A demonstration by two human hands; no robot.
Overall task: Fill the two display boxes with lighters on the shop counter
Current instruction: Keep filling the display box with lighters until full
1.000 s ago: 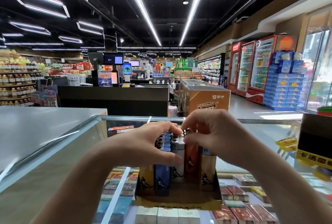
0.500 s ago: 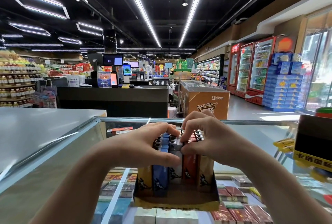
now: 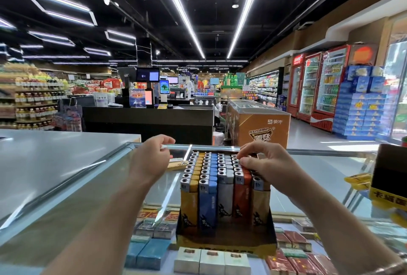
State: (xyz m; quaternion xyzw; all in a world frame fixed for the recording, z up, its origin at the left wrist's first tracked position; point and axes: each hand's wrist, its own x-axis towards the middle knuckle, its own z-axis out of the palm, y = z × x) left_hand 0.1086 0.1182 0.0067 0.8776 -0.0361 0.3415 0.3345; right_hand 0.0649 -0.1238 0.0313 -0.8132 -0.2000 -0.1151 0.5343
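Glass table (image 3: 319,175) lies under your arms, cigarette packs (image 3: 211,260) showing through it nearest you. On it, between your hands, stands the display box (image 3: 226,238), its lighters (image 3: 217,177) upright in packed rows of yellow, blue, silver and red. They look light, hard and smooth, so pinch one by its metal cap. Your right hand (image 3: 267,165) curls over the caps at the right, fingertips touching them; your left hand (image 3: 154,155) hangs loosely curled beside the box, holding nothing. Writing on the lighters is too small to read. Beyond, an orange freezer (image 3: 259,123) bears Chinese lettering.
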